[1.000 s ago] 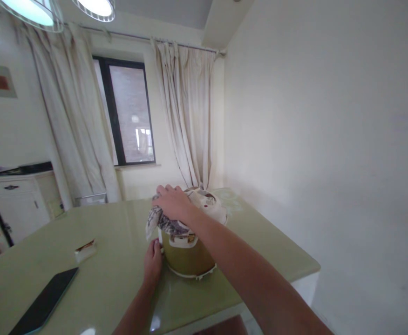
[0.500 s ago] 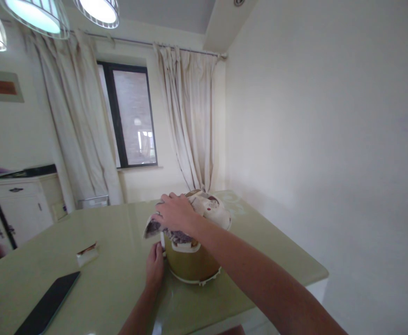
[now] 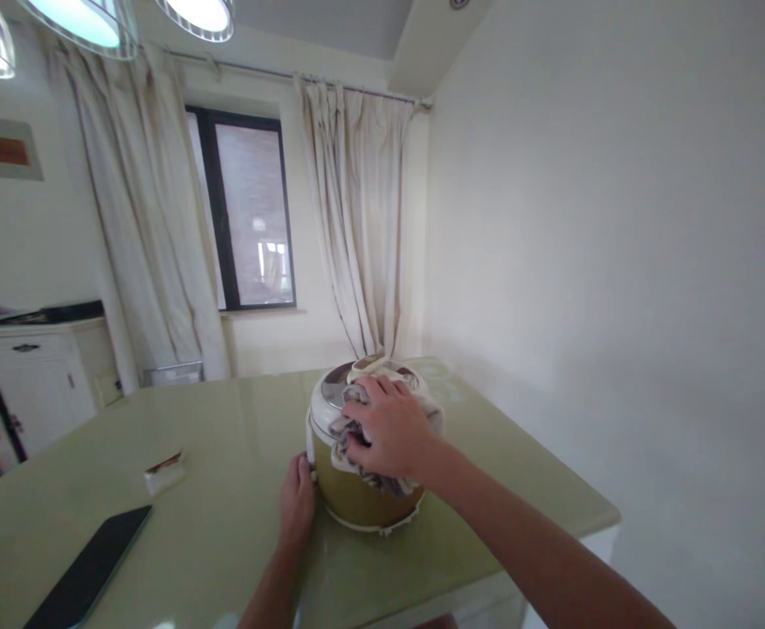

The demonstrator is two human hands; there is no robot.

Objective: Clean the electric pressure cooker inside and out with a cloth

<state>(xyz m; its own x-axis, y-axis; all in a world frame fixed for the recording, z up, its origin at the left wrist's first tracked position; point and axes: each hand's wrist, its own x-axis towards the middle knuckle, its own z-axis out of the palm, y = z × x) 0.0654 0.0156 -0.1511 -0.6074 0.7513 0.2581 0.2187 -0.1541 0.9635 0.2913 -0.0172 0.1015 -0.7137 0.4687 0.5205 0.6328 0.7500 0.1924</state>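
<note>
A rounded cooker-like appliance (image 3: 360, 500) with a gold-green body and a white lid stands on the pale green table (image 3: 225, 437). On its top and front, my right hand (image 3: 392, 428) grips a bunched grey and cream cloth (image 3: 382, 480), fingers curled into the folds. The cloth hides the right part of the lid and some of the front. Low on the appliance's left side rests my left hand (image 3: 299, 498), its fingers against the body and partly hidden behind its edge.
A black tablet-like slab (image 3: 87, 563) lies at the table's left front. Behind it sits a small white and brown packet (image 3: 164, 472). The table's right edge runs near a white wall (image 3: 605, 262). A white cabinet (image 3: 42, 367) stands at the far left.
My right hand and the cloth have moved right and down, from the lid's left side toward its front right. The left part of the lid now shows. My left hand stays at the side.
</note>
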